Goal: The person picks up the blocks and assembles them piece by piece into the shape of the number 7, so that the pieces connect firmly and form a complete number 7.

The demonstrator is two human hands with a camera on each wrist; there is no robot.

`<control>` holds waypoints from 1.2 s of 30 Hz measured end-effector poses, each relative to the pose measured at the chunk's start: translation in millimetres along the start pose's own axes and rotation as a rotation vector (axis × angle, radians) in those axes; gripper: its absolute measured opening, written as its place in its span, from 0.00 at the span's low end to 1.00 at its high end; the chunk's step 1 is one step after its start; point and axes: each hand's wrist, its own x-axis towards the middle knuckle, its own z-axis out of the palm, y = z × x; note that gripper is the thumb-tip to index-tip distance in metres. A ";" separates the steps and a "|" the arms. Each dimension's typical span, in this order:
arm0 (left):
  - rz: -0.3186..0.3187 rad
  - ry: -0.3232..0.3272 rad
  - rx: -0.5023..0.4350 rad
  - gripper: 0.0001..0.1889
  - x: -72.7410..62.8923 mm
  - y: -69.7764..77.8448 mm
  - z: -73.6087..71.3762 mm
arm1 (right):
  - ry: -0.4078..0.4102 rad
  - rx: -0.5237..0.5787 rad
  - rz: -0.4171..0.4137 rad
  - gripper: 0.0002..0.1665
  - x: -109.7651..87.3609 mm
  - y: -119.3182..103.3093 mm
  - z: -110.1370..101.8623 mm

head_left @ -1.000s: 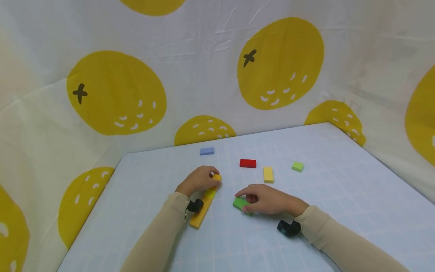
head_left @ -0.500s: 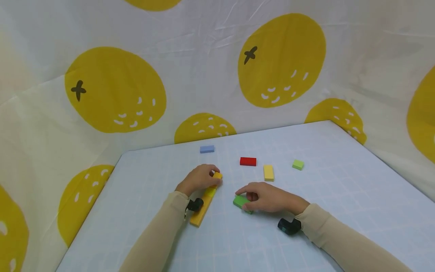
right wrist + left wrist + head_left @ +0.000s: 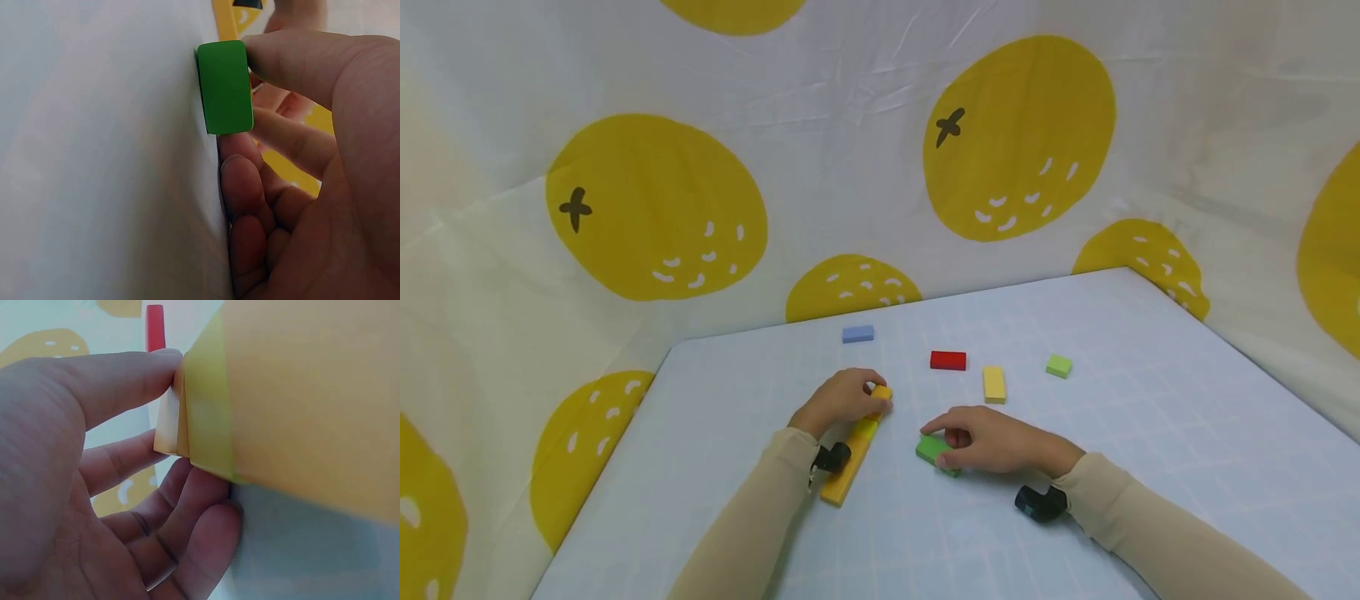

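Observation:
In the head view, my left hand (image 3: 841,398) pinches a small orange block (image 3: 882,392) at the far end of a slanted row. A short yellow block (image 3: 865,428) and a longer orange block (image 3: 844,477) follow in that row towards me. The left wrist view has the thumb and a finger on opposite sides of the pinched block (image 3: 167,425), close against the yellow one (image 3: 209,406). To the right of the row, my right hand (image 3: 996,442) holds a green block (image 3: 931,449) between thumb and index finger, low at the table; its other fingers are curled under.
Beyond the hands lie a red block (image 3: 948,361), a pale yellow block (image 3: 994,385), a light green block (image 3: 1058,367) and, farther back, a blue block (image 3: 857,334). A white curtain (image 3: 850,183) with yellow fruit prints borders the pale checked table (image 3: 970,550).

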 end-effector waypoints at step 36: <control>0.124 -0.006 -0.050 0.20 8.3 -23.3 -27.1 | 0.001 -0.001 0.000 0.25 1.5 1.9 1.6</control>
